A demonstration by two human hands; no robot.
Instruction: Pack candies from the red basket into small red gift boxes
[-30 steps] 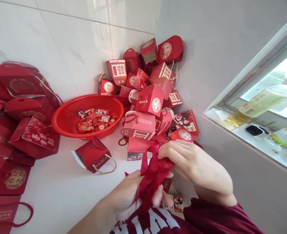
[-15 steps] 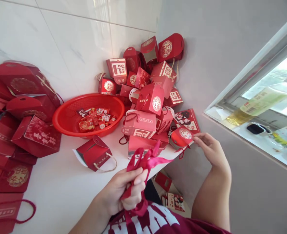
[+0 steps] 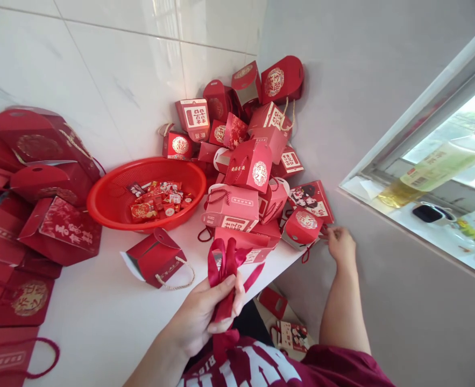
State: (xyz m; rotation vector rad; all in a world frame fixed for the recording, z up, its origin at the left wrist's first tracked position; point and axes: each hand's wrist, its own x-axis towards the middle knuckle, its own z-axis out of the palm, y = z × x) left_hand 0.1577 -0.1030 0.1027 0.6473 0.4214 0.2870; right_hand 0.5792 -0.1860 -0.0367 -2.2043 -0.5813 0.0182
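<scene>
My left hand (image 3: 217,306) is closed around a bunch of dark red satin ribbons (image 3: 226,263), whose loops stick up above the fingers and whose tails hang over my shirt. My right hand (image 3: 341,244) is at the table's right edge, its fingertips pinched together beside a small red gift box (image 3: 302,227) with a gold round emblem. A bit of red shows at those fingertips, but what it is I cannot make out. Behind that box lies a flat red box with cartoon figures (image 3: 312,199). A pink box with a cord handle (image 3: 233,204) stands beyond the ribbons.
A red plastic basket (image 3: 104,215) holds small wrapped sweets. An open red box with a rope handle (image 3: 154,258) sits before it. More red boxes are piled at left (image 3: 59,231) and in the corner (image 3: 251,161). A bottle (image 3: 431,172) lies on the windowsill.
My right hand has moved slightly down and away from the small red box's top, and the box sits more upright. My left hand has turned a little, with the ribbons gathered more upright.
</scene>
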